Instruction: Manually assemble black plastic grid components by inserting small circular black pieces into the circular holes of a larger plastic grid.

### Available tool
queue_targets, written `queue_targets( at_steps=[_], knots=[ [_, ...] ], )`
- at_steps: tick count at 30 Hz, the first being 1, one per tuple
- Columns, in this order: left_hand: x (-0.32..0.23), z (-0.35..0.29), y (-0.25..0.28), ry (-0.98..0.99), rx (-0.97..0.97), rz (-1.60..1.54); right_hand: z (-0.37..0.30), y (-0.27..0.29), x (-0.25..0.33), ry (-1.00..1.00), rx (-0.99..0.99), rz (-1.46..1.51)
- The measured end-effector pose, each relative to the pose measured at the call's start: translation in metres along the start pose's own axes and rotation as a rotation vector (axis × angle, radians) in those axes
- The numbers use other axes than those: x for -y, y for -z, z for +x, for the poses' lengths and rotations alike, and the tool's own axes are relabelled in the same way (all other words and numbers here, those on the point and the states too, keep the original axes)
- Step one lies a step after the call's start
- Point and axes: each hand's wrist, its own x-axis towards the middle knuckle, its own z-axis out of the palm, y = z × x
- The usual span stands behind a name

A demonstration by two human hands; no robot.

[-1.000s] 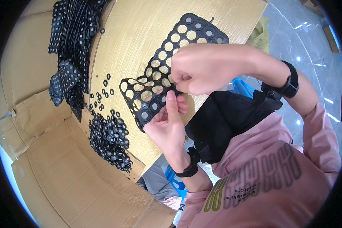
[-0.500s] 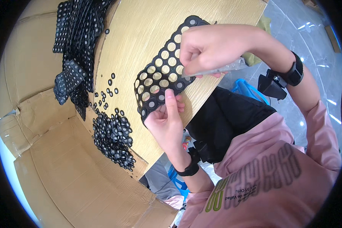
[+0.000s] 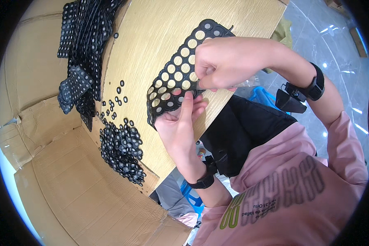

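A black rubber sheet (image 3: 170, 69) punched with rows of round holes lies over the table; some spots along its near edge and far end still hold grey-centred discs. My left hand (image 3: 178, 127) grips its near left end, thumb on top and fingers underneath, and that end curls up. Closed in a fist above the sheet's right part, my right hand (image 3: 223, 61) holds a clear, flat plastic piece (image 3: 250, 82). The piece's front tip meets the sheet's near edge close to my left thumb. My right fingers hide most of the piece, so its exact kind cannot be told.
A heap of small black rings and discs (image 3: 121, 149) spreads over the left table edge and cardboard (image 3: 69, 164). Folded dotted black sheets (image 3: 84, 45) hang at the far left. The wooden table (image 3: 147, 33) ends diagonally before my lap. A blue plastic stool (image 3: 260, 98) stands below.
My right hand has come down nearer to me with the clear piece. My left thumb has moved right and up along the sheet's edge, and the sheet's curled end has shifted upward.
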Motion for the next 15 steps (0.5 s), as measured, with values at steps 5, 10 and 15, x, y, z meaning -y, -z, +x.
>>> queue_targets(
  at_steps=[5, 10, 15],
  knots=[
    [-0.008, -0.002, -0.002, 0.112, -0.03, -0.007, 0.002, -0.002, 0.001, -0.013, 0.007, -0.078],
    [0.001, 0.002, 0.0, 0.068, 0.013, 0.043, 0.002, -0.001, 0.002, -0.035, 0.012, -0.087],
    [0.004, -0.002, -0.002, 0.037, -0.023, 0.003, 0.0, 0.0, 0.003, -0.04, 0.007, -0.05]
  ],
)
